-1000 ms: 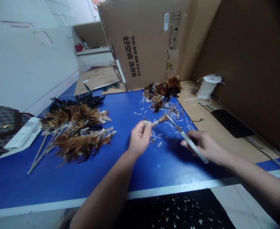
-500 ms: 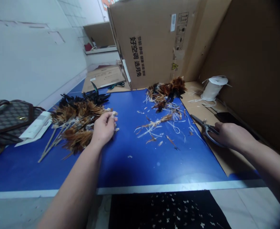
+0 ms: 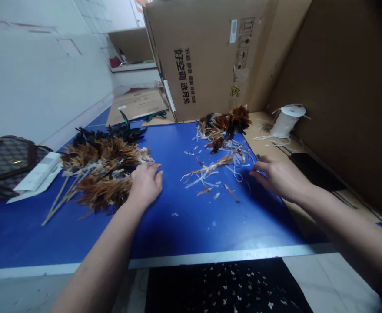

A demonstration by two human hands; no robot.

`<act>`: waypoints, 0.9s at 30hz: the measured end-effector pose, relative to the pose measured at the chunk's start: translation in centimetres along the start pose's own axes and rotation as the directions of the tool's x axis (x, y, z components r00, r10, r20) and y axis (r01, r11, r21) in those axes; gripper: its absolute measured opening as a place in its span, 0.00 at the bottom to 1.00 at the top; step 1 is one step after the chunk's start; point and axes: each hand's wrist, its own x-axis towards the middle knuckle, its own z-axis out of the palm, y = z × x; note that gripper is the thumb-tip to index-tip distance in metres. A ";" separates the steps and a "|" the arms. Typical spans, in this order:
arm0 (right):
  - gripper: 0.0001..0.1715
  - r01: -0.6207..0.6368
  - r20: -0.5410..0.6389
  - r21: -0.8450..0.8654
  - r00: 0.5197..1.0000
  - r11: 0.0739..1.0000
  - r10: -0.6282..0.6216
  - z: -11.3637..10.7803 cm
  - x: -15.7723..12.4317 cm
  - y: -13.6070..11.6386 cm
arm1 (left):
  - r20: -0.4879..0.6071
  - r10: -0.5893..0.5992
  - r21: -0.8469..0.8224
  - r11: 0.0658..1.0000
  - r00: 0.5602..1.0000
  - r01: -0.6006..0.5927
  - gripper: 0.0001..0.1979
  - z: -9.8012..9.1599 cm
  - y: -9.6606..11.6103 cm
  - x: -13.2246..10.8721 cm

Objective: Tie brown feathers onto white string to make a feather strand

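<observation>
My left hand (image 3: 147, 182) rests at the right end of the brown feather bundles (image 3: 102, 187), thumb and fingers slightly apart, with nothing visible in its grasp. Black feathers (image 3: 112, 132) lie along the back of that pile, and thin pale sticks (image 3: 58, 200) poke out at its lower left. Over the table's right side, my right hand (image 3: 275, 178) is open with fingers loosely bent, holding nothing I can see. It covers most of the place where the scissors lay. Loose feather scraps and white strips (image 3: 210, 169) are scattered between the hands.
Another brown feather bundle (image 3: 225, 124) lies at the back, against a large cardboard box (image 3: 207, 65). A spool of white cord (image 3: 287, 121) stands on cardboard at right. A patterned handbag (image 3: 8, 161) and white papers (image 3: 39, 174) are at left on the blue table (image 3: 191, 230).
My right hand has let go of the scissors and moved left over the table. My left hand has loosened its closed fingers at the feather bundle. The view has shifted slightly.
</observation>
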 end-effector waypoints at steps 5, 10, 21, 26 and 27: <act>0.15 0.276 -0.062 0.023 0.960 0.961 -0.274 4.5 5.9 -3.4 | -0.056 0.202 -0.290 0.934 0.978 -0.210 0.13 0.5 7.5 0.1; 0.13 0.266 -0.050 -0.029 0.962 0.964 -0.267 7.1 8.9 -4.5 | -0.178 0.240 -0.526 0.797 0.954 -0.298 0.10 0.3 12.7 -0.2; 0.12 0.094 -0.275 0.596 0.957 0.797 0.092 3.9 4.2 -5.0 | 0.265 -0.123 -0.928 0.237 0.956 0.287 0.14 3.5 16.2 -1.2; 0.13 0.116 -0.269 0.715 0.956 0.690 0.117 4.4 2.7 -6.8 | 0.335 -0.101 -0.939 0.039 0.937 0.341 0.15 4.9 18.1 -0.8; 0.13 0.123 -0.278 0.713 0.953 0.690 0.117 4.7 2.6 -7.0 | 0.342 -0.101 -0.938 0.018 0.934 0.346 0.15 5.1 18.3 -0.7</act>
